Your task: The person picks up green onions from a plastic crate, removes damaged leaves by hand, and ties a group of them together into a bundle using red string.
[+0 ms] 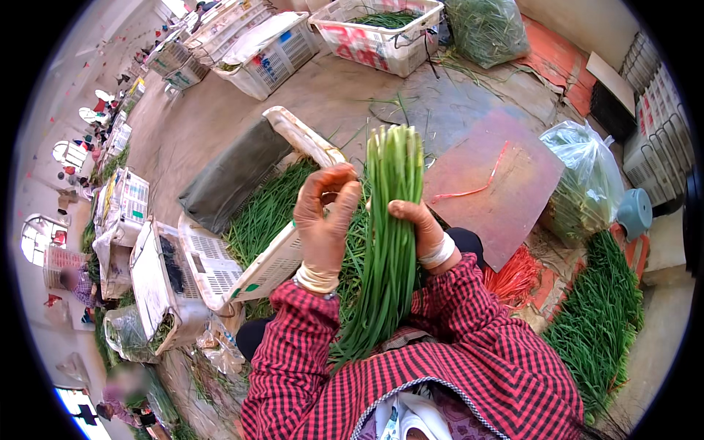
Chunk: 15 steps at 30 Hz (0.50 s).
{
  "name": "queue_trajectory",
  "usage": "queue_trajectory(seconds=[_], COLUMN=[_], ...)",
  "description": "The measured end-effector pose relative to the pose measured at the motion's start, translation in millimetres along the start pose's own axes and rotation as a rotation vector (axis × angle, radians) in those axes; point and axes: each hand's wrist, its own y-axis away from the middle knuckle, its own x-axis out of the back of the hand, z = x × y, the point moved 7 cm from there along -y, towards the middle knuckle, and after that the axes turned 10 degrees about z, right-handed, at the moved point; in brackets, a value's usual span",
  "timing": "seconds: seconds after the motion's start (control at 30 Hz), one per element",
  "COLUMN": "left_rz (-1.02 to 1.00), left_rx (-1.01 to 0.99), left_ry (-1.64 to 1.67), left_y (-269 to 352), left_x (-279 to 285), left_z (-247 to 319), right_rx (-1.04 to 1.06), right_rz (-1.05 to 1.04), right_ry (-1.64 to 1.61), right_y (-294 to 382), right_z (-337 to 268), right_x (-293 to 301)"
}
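My right hand (421, 225), in a thin stained glove, grips a thick bunch of garlic chives (391, 220), held upright with the pale cut ends at the top and the green leaves hanging to my lap. Just left of the bunch is my left hand (328, 220), also gloved, with thumb and fingertips curled towards each other; whether it pinches a thin strand cannot be told. A white plastic crate (267, 269) of loose chives lies to the left. On the right, a red tie strip (478, 190) rests on a flat board (489, 220).
Red ties (514, 278) lie below the board. Bundled chives (599, 319) cover the floor at right, near a clear plastic bag (583, 181) and a blue-grey container (634, 213). More crates (379, 47) stand beyond. Other people are at far left.
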Motion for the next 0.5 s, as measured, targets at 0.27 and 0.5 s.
queue_trajectory(seconds=[0.27,0.5], left_rz=[-0.154,-0.185], left_rx=[-0.640,-0.802], left_ry=[-0.763,-1.012], left_y=[0,-1], left_x=[-51,-63], left_z=[34,39], right_rx=[0.045,0.052], right_rz=[-0.031,-0.061], right_ry=[0.149,0.120], right_y=[-6,-8], right_z=[18,23], right_x=[1,-6])
